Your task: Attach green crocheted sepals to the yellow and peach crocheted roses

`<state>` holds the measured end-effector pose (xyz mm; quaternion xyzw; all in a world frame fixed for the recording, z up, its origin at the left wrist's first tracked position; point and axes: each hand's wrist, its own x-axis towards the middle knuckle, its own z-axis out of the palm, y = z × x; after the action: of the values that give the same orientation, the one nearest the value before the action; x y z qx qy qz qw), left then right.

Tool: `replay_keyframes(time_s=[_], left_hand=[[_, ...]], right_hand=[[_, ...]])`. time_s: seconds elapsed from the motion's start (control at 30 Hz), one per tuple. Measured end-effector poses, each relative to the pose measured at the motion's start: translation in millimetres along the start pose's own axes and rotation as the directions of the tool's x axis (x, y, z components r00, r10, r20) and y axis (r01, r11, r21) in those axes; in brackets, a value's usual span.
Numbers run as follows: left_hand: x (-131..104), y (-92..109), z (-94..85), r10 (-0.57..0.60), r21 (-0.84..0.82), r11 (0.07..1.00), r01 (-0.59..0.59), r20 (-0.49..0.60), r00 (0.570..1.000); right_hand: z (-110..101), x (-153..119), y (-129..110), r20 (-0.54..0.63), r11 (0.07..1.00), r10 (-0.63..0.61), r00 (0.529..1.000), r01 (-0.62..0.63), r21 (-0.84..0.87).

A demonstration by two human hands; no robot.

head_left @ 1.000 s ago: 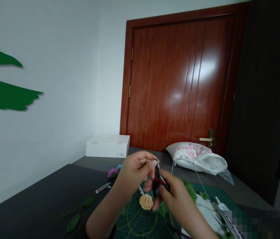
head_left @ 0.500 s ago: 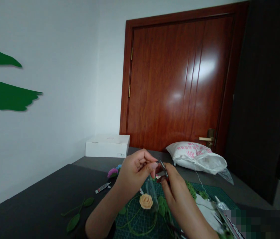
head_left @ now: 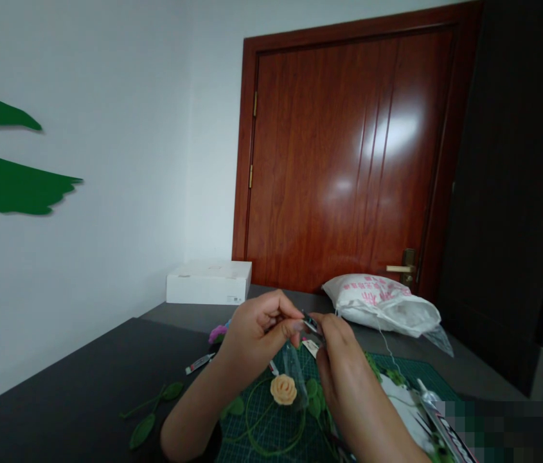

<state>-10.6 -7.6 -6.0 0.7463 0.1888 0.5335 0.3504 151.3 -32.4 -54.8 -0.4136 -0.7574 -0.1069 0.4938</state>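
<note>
Raised over the cutting mat, my left hand has thumb and forefinger pinched together; what they hold is too small to make out. My right hand is closed around small metal pliers, whose jaws lie right at the left fingertips. Below both hands, a cream rose rests on the mat with a looped green stem. Green leaves lie to the rose's right, partly behind my right wrist. A clear plastic sleeve sits just behind the rose.
On the dark table's left are a leafy sprig, a small glue tube and a purple flower. A white box stands at the back. A white sack and a larger tube are on the right.
My right hand has turned, and the pliers with it, so their jaws now point more to the left. My left hand has barely shifted and stays pinched.
</note>
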Motion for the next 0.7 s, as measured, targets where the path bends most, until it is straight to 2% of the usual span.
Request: replay_keyframes(time_s=[0.17, 0.37, 0.7], left_hand=[[0.2, 2.5, -1.9, 0.007, -0.023, 1.0, -0.006, 0.018, 1.0], [-0.9, 3.4, -1.7, 0.018, -0.011, 1.0, -0.018, 0.017, 1.0], [-2.3, 6.0, 0.3, 0.038, -0.068, 0.997, -0.035, 0.049, 0.998]], right_hand=[[-2.8, -1.3, -3.9, 0.01, 0.997, -0.015, 1.0, 0.016, -0.079], [-4.9, -2.9, -7.2, -0.034, 0.954, -0.064, 0.997, 0.051, -0.295], [-8.8, -0.6, -4.3, -0.054, 0.949, -0.128, 0.99, 0.107, -0.295]])
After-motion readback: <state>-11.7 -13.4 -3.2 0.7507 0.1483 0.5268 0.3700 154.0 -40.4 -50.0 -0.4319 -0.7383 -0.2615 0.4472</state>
